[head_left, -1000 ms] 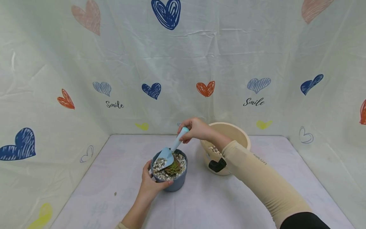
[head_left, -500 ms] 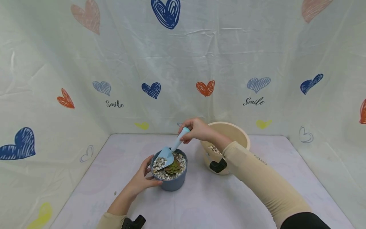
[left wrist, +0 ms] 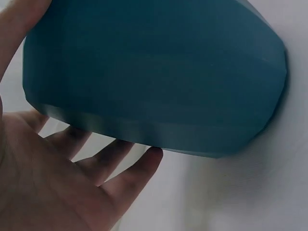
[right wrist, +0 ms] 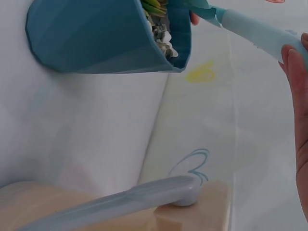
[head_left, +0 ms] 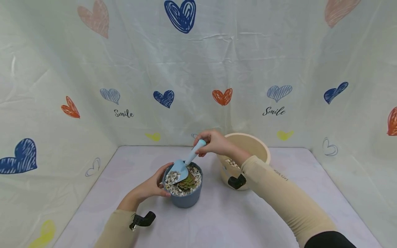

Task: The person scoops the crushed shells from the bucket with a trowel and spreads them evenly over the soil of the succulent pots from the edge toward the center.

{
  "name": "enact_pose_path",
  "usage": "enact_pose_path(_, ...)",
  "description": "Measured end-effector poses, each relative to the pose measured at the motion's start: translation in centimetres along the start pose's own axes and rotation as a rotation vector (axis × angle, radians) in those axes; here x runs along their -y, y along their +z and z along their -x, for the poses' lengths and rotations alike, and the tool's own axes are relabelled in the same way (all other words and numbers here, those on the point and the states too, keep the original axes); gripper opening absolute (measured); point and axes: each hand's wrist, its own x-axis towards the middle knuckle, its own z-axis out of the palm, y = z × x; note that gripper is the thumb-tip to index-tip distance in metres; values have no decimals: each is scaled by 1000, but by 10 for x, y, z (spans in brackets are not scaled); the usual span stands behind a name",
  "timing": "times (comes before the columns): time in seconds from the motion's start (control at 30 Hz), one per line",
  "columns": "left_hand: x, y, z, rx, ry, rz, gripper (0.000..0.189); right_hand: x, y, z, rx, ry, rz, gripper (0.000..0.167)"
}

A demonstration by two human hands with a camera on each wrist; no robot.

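Note:
A blue-grey plant pot (head_left: 186, 200) stands on the table, holding a green succulent (head_left: 187, 182) ringed by pale pebbles (head_left: 193, 188). My left hand (head_left: 152, 184) holds the pot's left side, thumb near the front and fingers towards the back. In the left wrist view those fingers (left wrist: 132, 180) touch the pot's wall (left wrist: 159, 72). Over the pot my right hand (head_left: 214, 143) pinches the handle of a light-blue hand trowel (head_left: 196, 151). Its blade slants down beside the succulent, with pebbles on it; whether the tip touches the fill cannot be told.
A cream bucket (head_left: 264, 151) with pebbles inside stands right of the pot, partly hidden by the right forearm. Its grey handle (right wrist: 120, 199) shows in the right wrist view. A heart-printed curtain (head_left: 192, 69) rises behind the white table (head_left: 223, 220).
My left hand has slid round the pot's left side towards the back, its forearm swinging left and its wrist camera coming into view. The right hand and trowel are nearly still.

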Motion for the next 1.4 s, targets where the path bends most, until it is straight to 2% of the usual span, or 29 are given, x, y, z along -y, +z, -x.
enact_pose_path(0.17,-1,1,-2,6,2,18,113,-5,0,2,2,-34,-25,23)
enact_pose_path(0.4,-3,4,-1,-19,-18,54,114,-7,0,5,-2,-68,-12,24)
enact_pose_path(0.73,-2,9,1,-55,-16,69,114,-9,1,7,-17,-79,-14,22)
enact_pose_path(1.13,-3,20,2,-141,-51,74,115,1,4,7,-5,-115,42,22)
enact_pose_path(1.4,-8,33,5,-215,-80,89,113,8,7,5,-6,-129,87,20)
